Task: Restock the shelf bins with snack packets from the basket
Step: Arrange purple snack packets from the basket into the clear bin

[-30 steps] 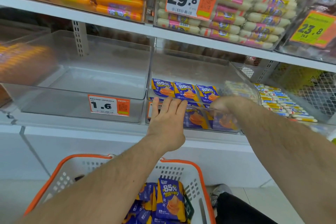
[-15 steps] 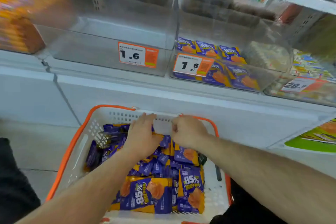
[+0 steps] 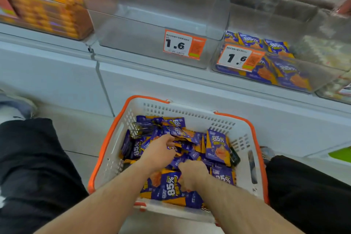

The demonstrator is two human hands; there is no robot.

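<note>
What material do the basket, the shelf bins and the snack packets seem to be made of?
Basket: seemingly rigid moulded plastic, matt white with orange rim; slotted walls suggest it.
Shelf bins: clear hard plastic, probably acrylic; the shelf shows through, edges glint.
Snack packets: thin glossy printed film, probably plastic or foil laminate; they crease and shine.

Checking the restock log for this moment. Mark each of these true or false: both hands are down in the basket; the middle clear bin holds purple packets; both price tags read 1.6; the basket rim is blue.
1. Both hands, the left hand and the right hand, are down in the basket among the purple packets. True.
2. The middle clear bin holds purple packets. False: no packets show in it; they lie in the bin to its right.
3. The left price tag and the right price tag both read 1.6. True.
4. The basket rim is blue. False: it is orange.
</note>
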